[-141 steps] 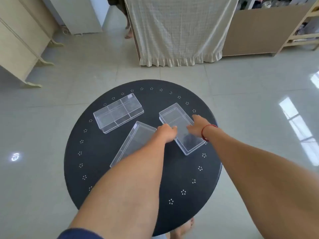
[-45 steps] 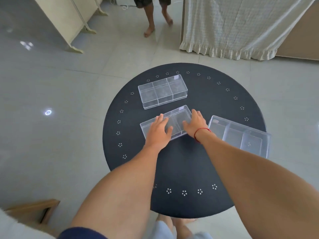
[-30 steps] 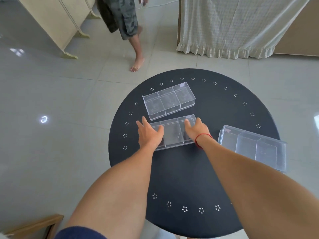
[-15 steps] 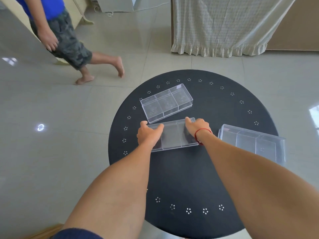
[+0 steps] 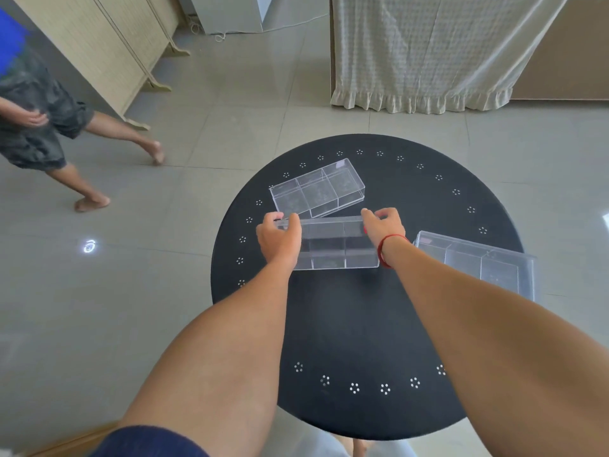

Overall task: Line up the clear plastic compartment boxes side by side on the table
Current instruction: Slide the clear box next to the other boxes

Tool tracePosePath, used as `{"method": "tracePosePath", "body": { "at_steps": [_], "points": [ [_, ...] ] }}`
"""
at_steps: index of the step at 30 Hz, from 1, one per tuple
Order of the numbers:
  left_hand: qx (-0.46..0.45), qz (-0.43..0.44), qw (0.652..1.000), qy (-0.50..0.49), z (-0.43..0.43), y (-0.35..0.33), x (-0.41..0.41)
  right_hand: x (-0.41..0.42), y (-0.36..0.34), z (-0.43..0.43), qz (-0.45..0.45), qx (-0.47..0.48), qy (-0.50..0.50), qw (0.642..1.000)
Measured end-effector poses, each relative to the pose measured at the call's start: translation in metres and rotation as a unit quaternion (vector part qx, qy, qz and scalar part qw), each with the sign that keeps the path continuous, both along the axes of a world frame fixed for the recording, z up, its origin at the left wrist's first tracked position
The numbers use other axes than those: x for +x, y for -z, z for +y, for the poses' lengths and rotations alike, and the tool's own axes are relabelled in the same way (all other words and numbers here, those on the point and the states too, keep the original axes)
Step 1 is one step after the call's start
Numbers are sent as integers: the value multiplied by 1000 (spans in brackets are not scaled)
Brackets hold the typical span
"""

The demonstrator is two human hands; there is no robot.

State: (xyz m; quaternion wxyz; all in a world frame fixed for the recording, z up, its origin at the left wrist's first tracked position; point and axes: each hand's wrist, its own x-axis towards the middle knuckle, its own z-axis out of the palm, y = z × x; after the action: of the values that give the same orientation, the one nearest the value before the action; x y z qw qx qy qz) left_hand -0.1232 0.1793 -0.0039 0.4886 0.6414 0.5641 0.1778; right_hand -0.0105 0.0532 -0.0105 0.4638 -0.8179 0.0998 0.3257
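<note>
Left fingers (image 5: 286,222) curl over the far left corner of the middle box (image 5: 336,245), thumb side hidden under the palm. Right fingers (image 5: 370,216) hook the far right corner the same way. Both hands pinch the short ends, left hand (image 5: 278,240) and right hand (image 5: 384,227) wrapped on plastic, not spread flat. Red cord on the right wrist.

Can't tell if the box is lifted clear or just sliding on the table (image 5: 356,324); near edge looks tipped toward the camera.

To do this step well, I'd judge:
- keep grip at both ends so it can't yaw
- square it to its neighbour first, then push the long sides together
- thin clear walls, slick table top: light squeeze, slide rather than drop

Orientation: middle box long axis runs left-right, almost level across the view, open face up, dividers crossing the short way. It sits mid-table.

Far box (image 5: 318,189) is just beyond it, long axis skewed, right end further away. Near corner is close to or touching the held box; can't resolve which.

Right box (image 5: 478,262) sits at the right rim, well apart, long axis tilted the other way, right end nearer and overhanging the edge.

None of the three is parallel yet.
</note>
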Motion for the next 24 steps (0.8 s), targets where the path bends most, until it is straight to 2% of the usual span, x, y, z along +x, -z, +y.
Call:
{"method": "tracePosePath", "body": {
  "at_steps": [4,9,12,15,19,22,24],
  "points": [
    [15,24,1000,11,-9,0,-1,-6,0,-2,-38,0,48,998],
    [39,75,996,41,-17,5,-9,-17,-6,-14,-37,-41,23,998],
    [8,85,995,56,-24,6,-16,-21,-1,-21,-34,-52,-10,998],
    [-17,114,988,105,-33,10,-28,-27,3,-27,-55,-83,-57,993],
    [-6,177,971,163,-49,23,-38,-41,13,-36,-71,-137,-162,975],
    [58,233,946,216,-57,32,-39,-52,20,-40,-127,-179,-235,947],
    [127,262,913,284,-58,34,-39,-54,22,-40,-188,-198,-309,911]
  ]
}}
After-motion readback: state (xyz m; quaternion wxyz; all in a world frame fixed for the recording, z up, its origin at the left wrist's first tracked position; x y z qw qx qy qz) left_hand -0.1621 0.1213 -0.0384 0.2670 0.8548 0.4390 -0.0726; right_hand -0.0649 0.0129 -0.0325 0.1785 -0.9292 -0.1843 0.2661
